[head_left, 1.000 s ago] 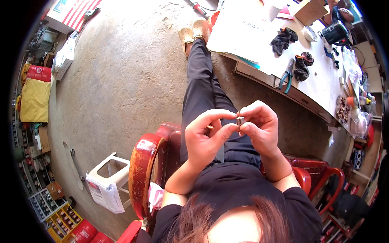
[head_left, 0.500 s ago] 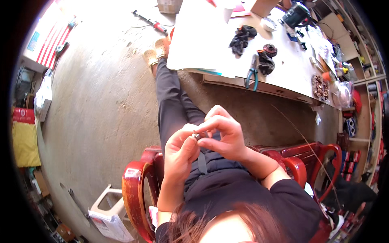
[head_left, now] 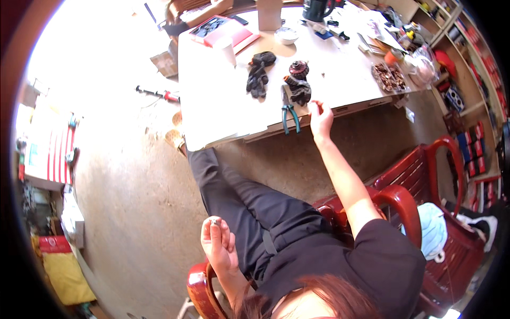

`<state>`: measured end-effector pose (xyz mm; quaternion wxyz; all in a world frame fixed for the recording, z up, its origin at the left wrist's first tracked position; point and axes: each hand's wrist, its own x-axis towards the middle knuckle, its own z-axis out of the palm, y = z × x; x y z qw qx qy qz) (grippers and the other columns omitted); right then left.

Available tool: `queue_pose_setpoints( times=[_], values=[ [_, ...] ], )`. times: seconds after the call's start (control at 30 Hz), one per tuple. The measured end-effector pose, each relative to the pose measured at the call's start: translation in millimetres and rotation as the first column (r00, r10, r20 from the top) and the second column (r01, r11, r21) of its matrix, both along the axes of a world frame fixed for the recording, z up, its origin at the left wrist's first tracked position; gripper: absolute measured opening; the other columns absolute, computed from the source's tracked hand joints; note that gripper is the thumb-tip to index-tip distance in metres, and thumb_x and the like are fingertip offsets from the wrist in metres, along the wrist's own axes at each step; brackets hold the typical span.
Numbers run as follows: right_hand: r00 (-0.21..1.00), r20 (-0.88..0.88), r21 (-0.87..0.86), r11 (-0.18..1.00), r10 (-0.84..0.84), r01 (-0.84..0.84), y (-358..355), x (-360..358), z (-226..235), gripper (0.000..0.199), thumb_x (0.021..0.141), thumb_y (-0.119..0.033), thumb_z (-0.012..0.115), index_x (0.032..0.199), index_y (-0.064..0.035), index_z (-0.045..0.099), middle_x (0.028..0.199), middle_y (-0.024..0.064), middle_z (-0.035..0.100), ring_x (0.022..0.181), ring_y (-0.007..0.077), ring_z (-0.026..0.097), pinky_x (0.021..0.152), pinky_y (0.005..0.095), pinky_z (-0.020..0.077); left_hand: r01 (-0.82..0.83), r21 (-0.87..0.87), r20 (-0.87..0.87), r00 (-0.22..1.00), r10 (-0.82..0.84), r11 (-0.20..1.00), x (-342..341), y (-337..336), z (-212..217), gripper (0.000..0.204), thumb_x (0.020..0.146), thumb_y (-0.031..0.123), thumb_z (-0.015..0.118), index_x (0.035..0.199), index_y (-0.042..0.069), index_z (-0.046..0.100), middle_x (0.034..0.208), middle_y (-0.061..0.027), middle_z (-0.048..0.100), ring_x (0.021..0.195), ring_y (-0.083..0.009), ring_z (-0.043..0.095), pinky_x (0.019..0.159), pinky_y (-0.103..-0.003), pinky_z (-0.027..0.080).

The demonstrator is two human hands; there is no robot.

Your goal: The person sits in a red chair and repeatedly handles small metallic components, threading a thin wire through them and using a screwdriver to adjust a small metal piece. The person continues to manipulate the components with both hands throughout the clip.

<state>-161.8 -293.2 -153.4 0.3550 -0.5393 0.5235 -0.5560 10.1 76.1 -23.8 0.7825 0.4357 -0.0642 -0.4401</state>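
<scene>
My left hand is raised over my lap by the chair's armrest. Its thumb and fingers pinch a small metal piece, too small to name. My right hand reaches out to the table's near edge, fingertips pressed together; whether they hold anything is hidden. Just left of it lie pliers with teal handles that jut over the edge. Beside the pliers is a dark bunched glove, with a dark reddish round part behind it. Another black glove lies farther left.
The white table also bears a white bowl, a paper cup, a dark kettle and a tray of copper-coloured parts. Another person's forearm shows at the far side. A red wooden chair stands right.
My hands have parted. The right has gone forward to the table edge; the left has stayed low with the small metal piece. The view has shifted toward the table.
</scene>
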Motion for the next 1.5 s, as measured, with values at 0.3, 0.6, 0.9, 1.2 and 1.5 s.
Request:
queue_pose_setpoints(
  times=[0.3, 0.6, 0.9, 1.2, 1.5],
  values=[
    [0.857, -0.515, 0.235, 0.965, 0.023, 0.116, -130.9, -33.8, -62.8, 0.023, 0.078, -0.022, 0.076, 0.083, -0.0011, 0.069, 0.078, 0.0132, 0.07, 0.059, 0.0197, 0.068, 0.06, 0.0315, 0.0548, 0.057, 0.021, -0.005, 0.998, -0.057, 0.998, 0.2, -10.1, -13.6, 0.018, 0.099, 0.019, 0.054, 0.103, 0.002, 0.059, 0.084, -0.0036, 0.057, 0.049, -0.0027, 0.033, 0.039, -0.017, 0.025],
    [0.601, -0.707, 0.511, 0.857, 0.373, 0.07, -148.5, -6.1, -18.4, 0.03, 0.077, -0.019, 0.074, 0.096, 0.0032, 0.069, 0.101, 0.0211, 0.069, 0.096, 0.0362, 0.066, 0.08, 0.0404, 0.0555, 0.09, 0.094, 0.108, 0.989, -0.1, 0.991, -8.8, -32.3, 5.9, 0.02, 0.097, 0.024, 0.057, 0.1, 0.005, 0.058, 0.079, 0.0005, 0.053, 0.049, -0.002, 0.032, 0.04, -0.017, 0.023],
    [0.8, 0.573, 0.408, 0.784, 0.18, -0.468, -111.5, -68.9, 7.8, 0.009, 0.084, -0.006, 0.069, 0.085, 0.0021, 0.066, 0.084, 0.0082, 0.068, 0.066, 0.0101, 0.063, 0.061, 0.0185, 0.0536, 0.07, -0.001, 0.195, 0.978, -0.068, 0.998, 2.2, -42.5, 26.3, 0.013, 0.097, 0.014, 0.054, 0.1, 0.002, 0.06, 0.077, -0.0019, 0.055, 0.046, -0.0015, 0.032, 0.039, -0.018, 0.024],
    [0.583, 0.583, -0.208, 0.798, 0.566, -0.566, 111.1, 21.0, 187.4, 0.016, 0.095, -0.011, 0.059, 0.084, -0.0054, 0.049, 0.083, 0.008, 0.054, 0.065, 0.0136, 0.053, 0.056, 0.0204, 0.0423, 0.047, -0.144, 0.415, 0.91, 0.017, 0.988, -19.2, -45.1, 57.3, 0.024, 0.096, 0.016, 0.058, 0.112, -0.003, 0.059, 0.079, -0.0013, 0.057, 0.058, -0.0013, 0.04, 0.051, -0.016, 0.03],
    [0.329, 0.399, -0.421, 0.489, 0.856, -0.764, 231.5, 64.3, 231.1, 0.037, 0.087, -0.029, 0.071, 0.085, -0.0049, 0.042, 0.081, 0.0087, 0.048, 0.048, 0.0224, 0.06, 0.04, 0.0294, 0.0536, -0.126, -0.212, 0.525, 0.822, 0.222, 0.969, -24.3, -3.3, 65.5, 0.023, 0.088, 0.001, 0.066, 0.111, 0.0, 0.064, 0.091, 0.0, 0.062, 0.066, 0.0003, 0.043, 0.057, -0.014, 0.034]
  ],
)
